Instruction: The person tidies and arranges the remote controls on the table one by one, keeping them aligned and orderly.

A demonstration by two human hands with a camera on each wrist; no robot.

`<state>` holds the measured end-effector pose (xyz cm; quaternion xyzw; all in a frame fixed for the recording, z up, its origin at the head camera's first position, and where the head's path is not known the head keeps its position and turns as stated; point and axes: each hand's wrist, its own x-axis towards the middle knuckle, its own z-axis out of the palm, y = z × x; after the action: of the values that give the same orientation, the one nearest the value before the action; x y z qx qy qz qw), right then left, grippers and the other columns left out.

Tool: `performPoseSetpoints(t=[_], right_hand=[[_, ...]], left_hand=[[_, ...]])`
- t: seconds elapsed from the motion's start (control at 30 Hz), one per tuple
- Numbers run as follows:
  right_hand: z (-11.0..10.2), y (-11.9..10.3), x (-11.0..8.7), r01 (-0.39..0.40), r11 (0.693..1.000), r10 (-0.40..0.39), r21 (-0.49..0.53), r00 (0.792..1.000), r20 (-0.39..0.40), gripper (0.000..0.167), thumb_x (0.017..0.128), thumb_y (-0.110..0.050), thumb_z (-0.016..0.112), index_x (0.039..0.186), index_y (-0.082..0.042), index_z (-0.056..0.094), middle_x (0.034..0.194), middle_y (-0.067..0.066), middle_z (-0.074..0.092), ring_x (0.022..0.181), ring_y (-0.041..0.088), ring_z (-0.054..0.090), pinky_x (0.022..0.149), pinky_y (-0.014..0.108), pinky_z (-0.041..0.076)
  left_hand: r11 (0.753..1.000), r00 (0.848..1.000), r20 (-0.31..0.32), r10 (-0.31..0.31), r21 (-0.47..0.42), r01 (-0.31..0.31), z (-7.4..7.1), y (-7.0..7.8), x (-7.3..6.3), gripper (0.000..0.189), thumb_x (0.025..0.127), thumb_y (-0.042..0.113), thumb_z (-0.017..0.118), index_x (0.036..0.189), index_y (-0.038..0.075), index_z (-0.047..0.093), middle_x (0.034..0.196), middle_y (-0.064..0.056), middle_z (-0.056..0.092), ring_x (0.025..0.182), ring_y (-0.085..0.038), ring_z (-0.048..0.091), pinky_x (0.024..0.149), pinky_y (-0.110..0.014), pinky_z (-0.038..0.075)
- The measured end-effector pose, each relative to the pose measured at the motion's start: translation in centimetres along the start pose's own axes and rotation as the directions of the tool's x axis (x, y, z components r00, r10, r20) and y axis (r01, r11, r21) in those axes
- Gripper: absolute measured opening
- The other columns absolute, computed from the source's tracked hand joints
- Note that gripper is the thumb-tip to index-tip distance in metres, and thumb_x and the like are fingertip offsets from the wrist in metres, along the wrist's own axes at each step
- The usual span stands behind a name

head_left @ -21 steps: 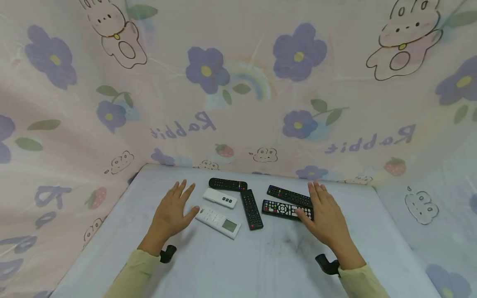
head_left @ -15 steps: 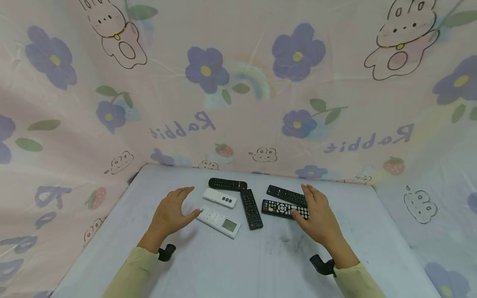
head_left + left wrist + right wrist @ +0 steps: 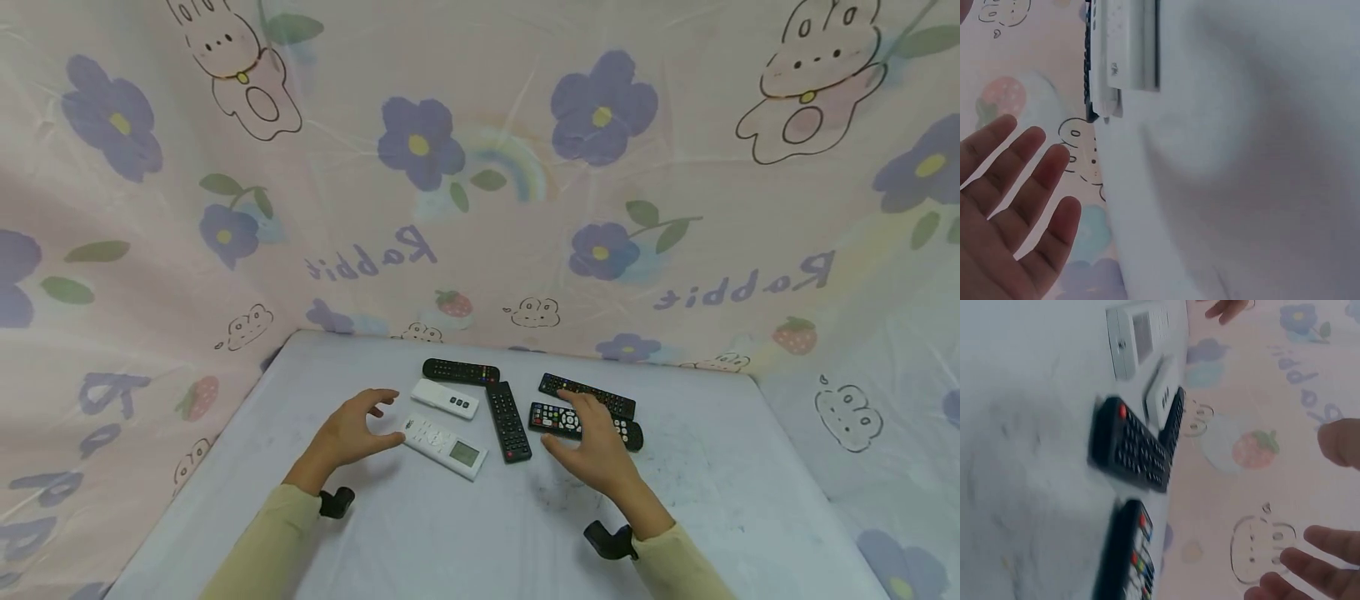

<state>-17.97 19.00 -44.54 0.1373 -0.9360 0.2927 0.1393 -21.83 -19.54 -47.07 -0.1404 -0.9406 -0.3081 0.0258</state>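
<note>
My left hand [image 3: 347, 435] hovers with parted, relaxed fingers at the left end of a white air-conditioner remote [image 3: 442, 446] with a grey display. Behind that remote lies a smaller white remote [image 3: 445, 398]. Over on the right, my right hand [image 3: 597, 443] is held above a black remote [image 3: 553, 418] with white and coloured buttons, hiding its middle. Its fingertips overlap another black remote [image 3: 611, 402] just behind. Between the hands a black remote [image 3: 508, 422] points toward me. The right wrist view shows the right fingers [image 3: 1316, 569] spread apart, holding nothing.
A black remote with a rounded end [image 3: 459, 372] lies at the back, close to the middle one. All rest on a white table [image 3: 465, 542]. A cloth [image 3: 510, 250] printed with rabbits and flowers hangs behind and at the sides.
My right hand has moved left and slightly lower across the two right black remotes, uncovering their right ends. The left hand's fingers have bent forward from their raised spread. The remotes lie where they were.
</note>
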Motion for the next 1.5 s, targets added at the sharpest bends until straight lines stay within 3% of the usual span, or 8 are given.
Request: performPoseSetpoints(t=[0.17,0.43,0.7,0.93,1.13,1.5], right_hand=[[1.6,-1.0,-0.6,-0.012,0.998,0.011,0.054,1.0,0.011,0.067,0.078,-0.032,0.077,0.135,-0.009,0.051,0.133,0.012,0.055,0.124,0.034,0.05,0.099,0.054,0.045],[3.7,-1.7,-1.3,-0.057,0.986,0.054,0.159,0.998,0.019,0.062,0.076,-0.027,0.08,0.129,-0.006,0.055,0.124,0.012,0.06,0.109,0.033,0.058,0.085,0.045,0.052],[6.2,-2.5,-1.6,-0.144,0.945,0.134,0.294,0.989,0.055,0.06,0.076,-0.024,0.08,0.127,-0.003,0.057,0.119,0.016,0.062,0.103,0.032,0.061,0.082,0.046,0.054],[8.0,-3.2,-1.6,-0.16,0.924,0.143,0.347,0.987,0.075,0.06,0.075,-0.024,0.081,0.126,-0.003,0.058,0.115,0.015,0.063,0.101,0.029,0.061,0.082,0.043,0.054],[9.7,-3.9,-1.8,-0.2,0.887,0.158,0.417,0.979,0.132,0.06,0.075,-0.023,0.081,0.127,-0.002,0.058,0.12,0.015,0.063,0.108,0.029,0.061,0.089,0.04,0.053],[11.9,-4.9,-1.9,-0.206,0.919,0.18,0.336,0.978,0.106,0.061,0.069,-0.018,0.083,0.122,0.001,0.06,0.12,0.017,0.061,0.108,0.03,0.062,0.086,0.034,0.056]], left_hand=[[1.0,0.999,0.039,-0.012,-0.015,0.012,0.6,-1.1,0.1,0.069,0.076,0.038,0.08,0.135,0.013,0.053,0.128,-0.003,0.06,0.107,-0.022,0.06,0.084,-0.043,0.052],[0.995,0.996,0.081,0.032,-0.092,-0.025,0.8,-2.7,0.8,0.067,0.076,0.036,0.08,0.133,0.013,0.055,0.126,-0.006,0.061,0.104,-0.024,0.06,0.085,-0.046,0.051],[0.994,0.99,0.14,0.006,-0.106,0.009,1.3,-3.8,1.4,0.065,0.071,0.036,0.083,0.127,0.013,0.06,0.123,-0.005,0.062,0.093,-0.017,0.056,0.077,-0.032,0.047],[0.992,0.985,0.171,-0.019,-0.123,0.04,1.7,-4.1,2.0,0.065,0.069,0.034,0.085,0.126,0.014,0.06,0.123,-0.003,0.062,0.09,-0.016,0.055,0.077,-0.032,0.046],[0.987,0.985,0.172,-0.026,-0.153,0.053,2.1,-4.4,2.3,0.066,0.068,0.032,0.086,0.126,0.013,0.06,0.124,-0.005,0.061,0.09,-0.016,0.056,0.076,-0.031,0.046],[0.983,0.982,0.186,-0.027,-0.173,0.06,2.8,-4.4,2.8,0.069,0.068,0.033,0.087,0.128,0.014,0.059,0.126,-0.008,0.06,0.09,-0.015,0.057,0.074,-0.028,0.047]])
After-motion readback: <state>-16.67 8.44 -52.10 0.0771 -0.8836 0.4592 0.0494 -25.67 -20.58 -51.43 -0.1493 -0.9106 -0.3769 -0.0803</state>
